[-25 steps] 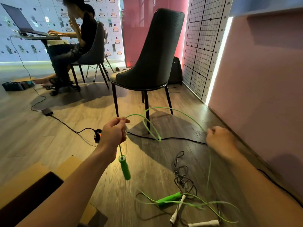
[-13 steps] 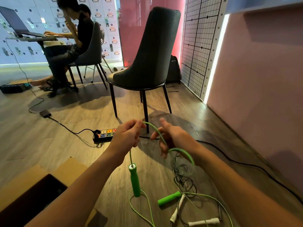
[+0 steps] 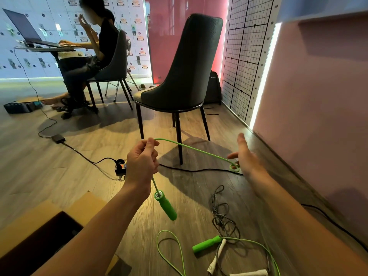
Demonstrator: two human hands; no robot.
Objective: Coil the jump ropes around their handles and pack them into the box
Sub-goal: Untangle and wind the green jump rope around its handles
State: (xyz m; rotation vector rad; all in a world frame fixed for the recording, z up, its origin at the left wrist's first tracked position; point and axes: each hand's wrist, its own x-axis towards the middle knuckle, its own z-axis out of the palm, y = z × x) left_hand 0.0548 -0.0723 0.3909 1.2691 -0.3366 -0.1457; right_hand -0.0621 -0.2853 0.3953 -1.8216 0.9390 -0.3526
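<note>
While a green jump rope runs between a person's two hands above a wooden floor, the left hand is raised with its fingers clenched round the cord, and one green handle dangles tilted just below the fist. The cord leaves the top of the fist and reaches the right hand, whose fingers are straight and released. A small loop of cord sits against that hand, though how it is caught there cannot be told. The second green handle lies on the floor with slack cord beside it. A tangled grey rope lies against it, its white handles nearer the camera. An open cardboard box stands at lower left. Beyond the hands are a dark chair, a power strip and a black cable. Farther back, a seated person faces a laptop on a counter.
</note>
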